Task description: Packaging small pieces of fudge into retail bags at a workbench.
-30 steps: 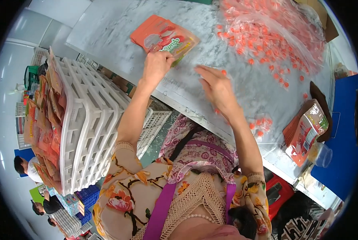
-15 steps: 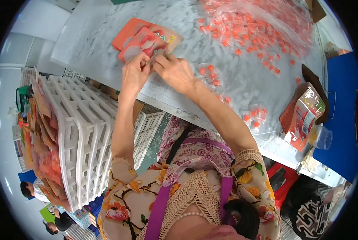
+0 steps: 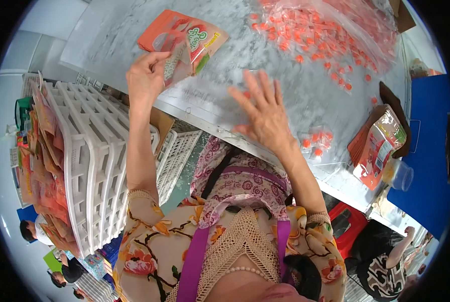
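My left hand (image 3: 147, 75) pinches the edge of a red-and-tan printed pouch (image 3: 178, 60), held tilted with its clear side showing. Beneath and behind it, more flat pouches (image 3: 159, 25) of the same sort lie on the marbled table. To the right, my right hand (image 3: 265, 113) hovers over the near table edge, fingers spread and slightly blurred. It partly hides small clear sachets with red-orange balls; a bit of red shows by its fingers. A little cluster of such sachets (image 3: 317, 141) lies just right of that hand.
A large heap of the sachets (image 3: 315, 40) and clear plastic covers the far right. More pouches (image 3: 376, 151) and a clear plastic cup (image 3: 400, 174) are at the right edge. Stacked white crates (image 3: 92, 151) filled with pouches stand at my left. Other people are lower right and lower left.
My two hands have come apart. The left moved left with the pouch's edge; the right let go, moved right and down, and opened over the sachets.
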Demonstrator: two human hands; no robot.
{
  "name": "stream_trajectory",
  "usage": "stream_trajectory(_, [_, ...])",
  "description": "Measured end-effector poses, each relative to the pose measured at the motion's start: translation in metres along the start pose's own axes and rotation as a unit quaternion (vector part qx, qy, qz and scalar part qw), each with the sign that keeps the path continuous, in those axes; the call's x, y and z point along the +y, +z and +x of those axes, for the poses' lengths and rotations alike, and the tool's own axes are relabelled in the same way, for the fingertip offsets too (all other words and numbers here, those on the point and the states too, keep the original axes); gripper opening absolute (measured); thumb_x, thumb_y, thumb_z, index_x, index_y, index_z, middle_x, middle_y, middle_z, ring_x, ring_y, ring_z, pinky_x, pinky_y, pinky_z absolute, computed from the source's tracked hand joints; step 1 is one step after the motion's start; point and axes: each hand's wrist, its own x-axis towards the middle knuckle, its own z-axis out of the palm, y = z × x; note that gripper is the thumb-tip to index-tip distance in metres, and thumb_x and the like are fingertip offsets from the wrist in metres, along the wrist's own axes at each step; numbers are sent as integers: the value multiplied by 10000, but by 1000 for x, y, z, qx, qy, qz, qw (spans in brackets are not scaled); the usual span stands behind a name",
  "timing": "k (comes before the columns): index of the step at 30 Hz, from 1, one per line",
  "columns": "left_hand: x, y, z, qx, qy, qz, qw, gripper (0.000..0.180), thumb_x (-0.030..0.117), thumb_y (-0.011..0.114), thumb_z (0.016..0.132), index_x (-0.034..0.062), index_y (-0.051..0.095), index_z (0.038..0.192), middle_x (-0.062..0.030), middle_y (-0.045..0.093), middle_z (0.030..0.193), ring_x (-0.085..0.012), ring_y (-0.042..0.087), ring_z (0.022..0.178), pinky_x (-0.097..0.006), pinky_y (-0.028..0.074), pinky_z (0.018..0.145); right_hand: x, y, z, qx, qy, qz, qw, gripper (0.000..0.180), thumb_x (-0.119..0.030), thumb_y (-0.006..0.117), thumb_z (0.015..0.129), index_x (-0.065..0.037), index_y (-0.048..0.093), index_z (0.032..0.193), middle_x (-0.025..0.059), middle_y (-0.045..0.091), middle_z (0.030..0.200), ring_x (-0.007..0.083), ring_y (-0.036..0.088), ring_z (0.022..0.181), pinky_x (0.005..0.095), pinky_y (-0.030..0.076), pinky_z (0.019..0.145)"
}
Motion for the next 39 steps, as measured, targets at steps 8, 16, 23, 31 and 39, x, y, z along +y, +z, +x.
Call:
stream_trajectory(8, [18, 15, 0, -42, -30, 23, 998, 234, 60, 650, 801, 78, 721, 1024, -56, 605, 721, -120, 546, 619, -272, 462, 616, 42, 43, 15, -11, 19, 5, 1000, 695, -577, 711, 685, -165, 614, 1236, 115, 457, 1404, 383, 410, 1279, 544, 340, 1041])
stream_trajectory(16, [18, 54, -12, -57, 84, 38, 994, 267, 135, 681, 633, 88, 723, 892, -152, 684, 815, -305, 663, 721, -421, 504, 624, 39, 16, -10, -86, -78, -14, 993, 791, -612, 615, 799, -101, 483, 1388, 206, 453, 1406, 434, 417, 1262, 542, 298, 1056])
stream_trajectory(23, [37, 36, -37, 24, 130, -44, 990, 114, -23, 590, 617, -28, 631, 723, -215, 597, 681, -408, 592, 684, -467, 435, 568, 26, 34, -17, -15, -184, -57, 981, 594, -572, 580, 854, -154, 577, 1276, 137, 510, 1334, 366, 462, 1210, 513, 352, 1009])
stream_trajectory(31, [42, 54, -46, 32, 118, -68, 990, 79, 59, 644, 655, 3, 661, 708, -224, 605, 664, -392, 617, 627, -460, 444, 518, 50, 57, -8, 31, -83, 7, 996, 246, -104, 735, 792, -78, 663, 1026, 126, 655, 896, 318, 615, 778, 380, 515, 677])
stream_trajectory(39, [62, 104, -64, 11, 144, 20, 989, 125, 114, 675, 712, 11, 605, 702, -195, 583, 625, -378, 601, 603, -465, 442, 523, 93, 54, 8, 210, 175, 349, 896, 151, -94, 669, 837, 1, 660, 954, 48, 597, 812, 188, 568, 737, 320, 490, 647])
